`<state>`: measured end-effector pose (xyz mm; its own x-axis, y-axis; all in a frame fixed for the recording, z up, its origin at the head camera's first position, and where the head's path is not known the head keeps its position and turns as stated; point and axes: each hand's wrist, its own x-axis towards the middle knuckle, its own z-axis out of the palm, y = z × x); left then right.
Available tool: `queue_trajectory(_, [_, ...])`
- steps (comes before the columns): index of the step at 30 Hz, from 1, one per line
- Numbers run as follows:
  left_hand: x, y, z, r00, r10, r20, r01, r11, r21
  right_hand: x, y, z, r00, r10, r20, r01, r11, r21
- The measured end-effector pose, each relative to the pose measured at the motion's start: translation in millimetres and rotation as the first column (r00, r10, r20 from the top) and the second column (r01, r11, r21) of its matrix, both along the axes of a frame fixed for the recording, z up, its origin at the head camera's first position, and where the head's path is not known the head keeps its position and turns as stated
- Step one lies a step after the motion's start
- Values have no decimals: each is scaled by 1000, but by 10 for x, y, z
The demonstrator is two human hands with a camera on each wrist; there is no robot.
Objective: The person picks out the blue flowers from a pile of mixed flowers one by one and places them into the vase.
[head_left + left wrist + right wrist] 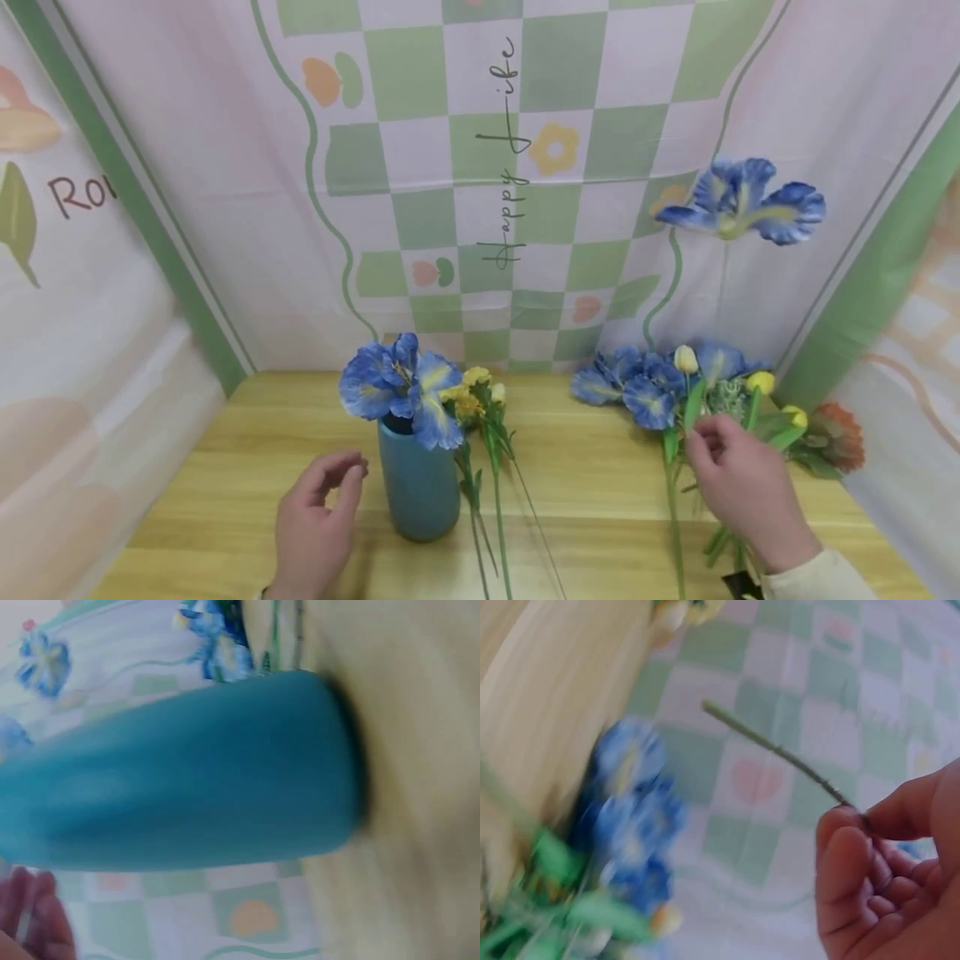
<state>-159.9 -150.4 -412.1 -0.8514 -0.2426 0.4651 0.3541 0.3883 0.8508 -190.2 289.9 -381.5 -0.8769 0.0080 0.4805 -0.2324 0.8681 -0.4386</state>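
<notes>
A teal vase (420, 483) stands upright on the table, with blue artificial irises (405, 387) in its mouth. Just left of it, apart from its side, is my left hand (315, 521), fingers loosely bent and holding nothing; the vase fills much of the left wrist view. Over the right-hand pile of flowers my right hand (750, 492) pinches the thin green stem (772, 750) of a single blue iris (742, 208) between thumb and forefinger. That bloom is raised high above the hand, and the stem's cut end sticks out past the fingers.
Yellow flowers (472, 392) on long stems lie right of the vase. At the right lie more blue irises (645, 392), a white tulip (686, 360), yellow tulips (761, 383) and an orange flower (836, 437). A checked cloth (420, 158) hangs behind the wooden table (247, 450).
</notes>
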Motion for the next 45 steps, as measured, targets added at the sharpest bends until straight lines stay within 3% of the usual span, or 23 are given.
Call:
queue_trajectory(1, [39,18,23,997,-6,-79,9,999,44,20,-95,5,998,31,-55,-32,999,-6])
queue_trajectory(2, [77,38,38,984,-41,-176,57,995,85,37,-186,10,992,69,-109,-70,998,-5])
queue_trajectory(3, [110,58,54,960,-94,-266,128,985,117,61,-279,15,982,112,-155,-114,993,-5])
queue_trajectory(4, [143,77,75,924,-158,-347,217,966,137,81,-375,15,967,160,-196,-164,986,-3])
queue_trajectory(7, [254,144,156,835,-327,-442,418,900,124,148,-674,13,910,308,-278,-314,949,26])
queue_trajectory(8, [288,166,190,822,-371,-432,453,886,102,171,-770,12,888,356,-291,-362,931,35])
queue_trajectory(11, [364,220,314,831,-452,-324,484,875,19,239,-1061,24,812,491,-316,-503,863,47])
queue_trajectory(15, [391,287,464,816,-545,-193,545,837,-56,330,-1401,56,712,626,-319,-650,759,37])
queue_trajectory(19, [401,386,533,790,-591,-164,599,800,1,407,-1637,63,641,710,-293,-734,678,37])
queue_trajectory(21, [406,426,549,797,-577,-179,594,802,65,441,-1718,55,624,738,-256,-758,651,32])
queue_trajectory(24, [418,458,573,832,-530,-162,554,808,200,481,-1795,34,606,770,-200,-783,622,26])
queue_trajectory(27, [423,448,587,859,-492,-140,511,815,274,488,-1825,14,583,795,-167,-801,597,44])
queue_trajectory(31, [406,397,598,889,-443,-114,456,836,305,404,-1826,-5,515,846,-138,-852,523,28])
queue_trajectory(32, [395,375,601,899,-421,-120,437,846,307,374,-1825,-11,514,849,-121,-855,519,10])
queue_trajectory(34, [367,312,622,927,-353,-126,375,872,315,305,-1827,-23,542,835,-95,-840,542,-23])
queue_trajectory(37, [318,180,715,968,-203,-148,244,899,363,201,-1850,-32,649,760,-29,-760,647,-56])
queue_trajectory(39, [279,79,813,974,-112,-199,185,897,402,121,-1886,-26,710,704,20,-701,709,-80])
queue_trajectory(40, [261,32,875,970,-71,-234,167,891,423,79,-1906,-22,729,683,52,-677,730,-98])
queue_trajectory(42, [201,-68,1000,935,-23,-355,196,866,460,2,-1947,-10,751,651,112,-636,759,-140])
queue_trajectory(45, [90,-204,1175,825,0,-565,356,777,519,-78,-1999,-14,758,626,182,-599,779,-185])
